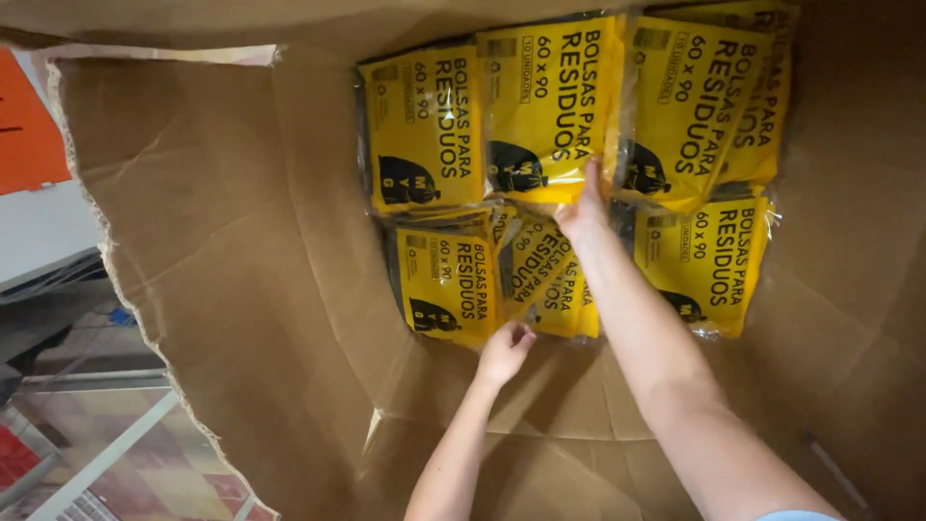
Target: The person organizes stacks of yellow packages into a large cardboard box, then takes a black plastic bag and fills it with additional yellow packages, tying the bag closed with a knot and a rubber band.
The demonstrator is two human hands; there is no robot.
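Both my arms reach down into a large cardboard box (241, 251). On its floor lie several flat yellow-and-black plastic packets. My right hand (584, 205) presses its fingers on the lower edge of the top middle packet (545, 96), between that packet and the top right packet (690, 101). My left hand (506, 349) has curled fingers at the bottom edge of the lower left packet (446, 280) and touches the tilted packet (552, 280) beside it. A further packet (709, 260) lies at the lower right and another packet (422, 130) at the top left.
The box's left wall has a torn, ragged edge (116, 280). Outside it at left are an orange panel (29, 125), a white surface, a white metal frame (106, 453) and patterned floor. Bare cardboard floor (559, 405) lies below the packets.
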